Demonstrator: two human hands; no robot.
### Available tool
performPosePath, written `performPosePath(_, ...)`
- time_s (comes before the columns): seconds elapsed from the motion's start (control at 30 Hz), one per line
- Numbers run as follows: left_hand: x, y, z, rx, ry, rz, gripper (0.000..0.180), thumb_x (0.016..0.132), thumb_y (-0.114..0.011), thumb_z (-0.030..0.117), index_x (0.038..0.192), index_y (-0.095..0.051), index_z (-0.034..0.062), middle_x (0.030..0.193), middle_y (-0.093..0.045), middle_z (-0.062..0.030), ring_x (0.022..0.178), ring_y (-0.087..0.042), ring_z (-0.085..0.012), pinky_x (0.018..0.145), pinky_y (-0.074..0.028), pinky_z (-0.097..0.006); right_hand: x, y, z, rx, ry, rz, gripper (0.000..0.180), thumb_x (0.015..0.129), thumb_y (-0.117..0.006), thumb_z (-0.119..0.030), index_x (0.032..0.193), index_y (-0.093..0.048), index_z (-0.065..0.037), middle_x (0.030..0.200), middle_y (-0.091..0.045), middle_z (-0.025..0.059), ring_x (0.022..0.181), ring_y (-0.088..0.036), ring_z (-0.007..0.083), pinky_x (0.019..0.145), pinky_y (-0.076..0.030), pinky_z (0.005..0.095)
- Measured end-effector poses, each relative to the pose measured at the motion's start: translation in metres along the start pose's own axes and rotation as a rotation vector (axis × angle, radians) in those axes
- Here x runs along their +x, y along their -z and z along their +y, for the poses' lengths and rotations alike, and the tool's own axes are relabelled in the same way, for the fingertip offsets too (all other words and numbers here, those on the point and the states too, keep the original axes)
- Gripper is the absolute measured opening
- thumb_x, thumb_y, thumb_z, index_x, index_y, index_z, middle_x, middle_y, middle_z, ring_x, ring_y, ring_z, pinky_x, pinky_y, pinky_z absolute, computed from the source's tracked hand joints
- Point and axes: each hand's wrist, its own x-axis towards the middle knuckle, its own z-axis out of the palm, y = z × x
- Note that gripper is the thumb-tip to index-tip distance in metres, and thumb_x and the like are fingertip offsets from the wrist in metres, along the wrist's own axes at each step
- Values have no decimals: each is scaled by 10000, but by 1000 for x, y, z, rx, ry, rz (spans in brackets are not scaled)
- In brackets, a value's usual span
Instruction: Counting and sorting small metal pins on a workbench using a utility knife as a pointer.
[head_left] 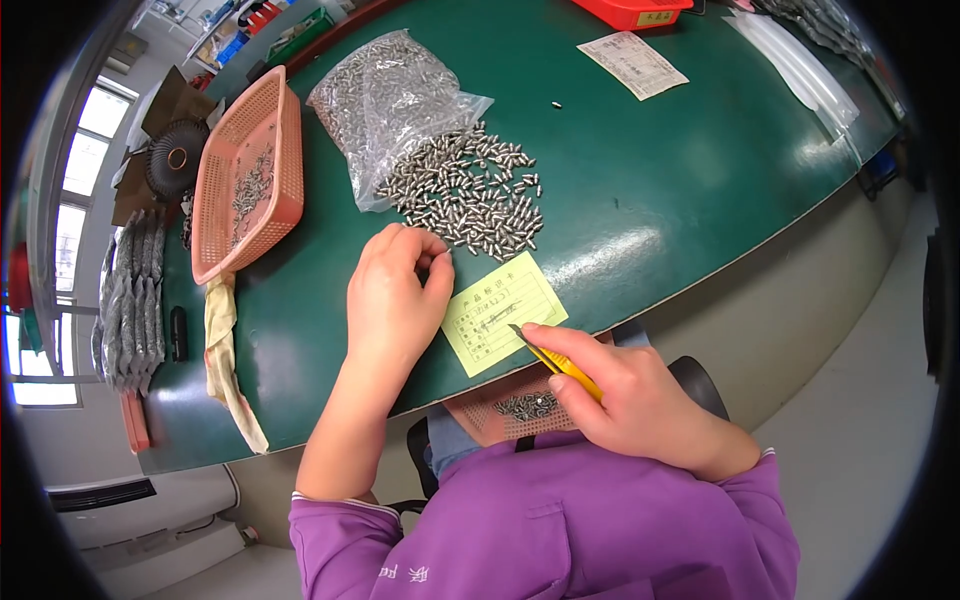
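a green table point(640, 170) fills most of the view. at its left stands a pink basket point(291, 150) with a few metal pieces in it, well apart from both hands. a clear plastic bag point(370, 100) full of the same kind of pieces lies farther in, its mouth turned toward the person. from that mouth spreads a loose pile of metal pins point(475, 195), ahead of the left hand point(400, 285) and a little to its right; that hand is much the nearer, at the pile's near edge. its fingers are curled under, with their tips hidden, so i cannot tell whether they grip anything. the right hand point(630, 395) is well back from the pile, by the table's near edge.

between the two hands lies a yellow card point(503, 305), flat and askew, its long side slanting up to the right; its upper edge is just beside the pile. the right hand grasps what looks like a yellow cutter point(570, 372), its long axis running from the palm up and left, dark tip over the card; whether it touches the paper, i cannot tell. smallest is one lone pin point(557, 105), beyond the pile.
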Motion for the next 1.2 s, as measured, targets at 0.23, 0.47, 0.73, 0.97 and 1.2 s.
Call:
performPosePath(0.23, -56, 14, 26, -144, -142, -124, 134, 775, -731, -7, 832, -621, 44, 806, -613, -86, 769, -619, -284, 677, -504, -394, 2, -2, -6, -93, -52, -76, 438, 918, -623, -93, 1353, -573, -70, 845, -716, 119, 695, -701, 308, 651, -564, 429)
performPosePath(0.47, -61, 4, 22, -180, -117, -98, 160, 758, -736, -11, 819, -603, 54, 798, -603, -71, 752, -597, -274, 660, -487, -390, 7, -4, -14, -151, -58, -146, 484, 897, -634, -54, 1376, -579, -92, 917, -728, 132, 740, -706, 317, 692, -577, 435)
performPosePath(0.73, -60, 3, 21, -197, -131, -81, 158, 753, -734, -4, 808, -601, 59, 799, -601, -73, 755, -585, -285, 658, -478, -401, 8, -8, -12, -117, -25, -134, 510, 887, -635, -44, 1390, -566, -85, 864, -705, 120, 695, -685, 307, 671, -569, 421)
performPosePath(0.97, -59, 7, 23, -191, -109, -115, 147, 753, -733, 5, 785, -600, 60, 796, -606, -70, 764, -584, -293, 668, -481, -401, 16, 0, -23, -278, -52, -291, 507, 888, -633, -42, 1390, -567, -83, 870, -708, 122, 696, -684, 316, 665, -569, 425)
performPosePath(1.2, -67, 36, 32, -424, -188, -411, 160, 798, -764, 44, 944, -698, 57, 848, -652, -81, 852, -632, -305, 773, -517, -401, 9, 8, -18, -24, -72, -128, 443, 933, -617, -109, 1374, -578, -102, 936, -738, 113, 735, -710, 314, 719, -565, 424)
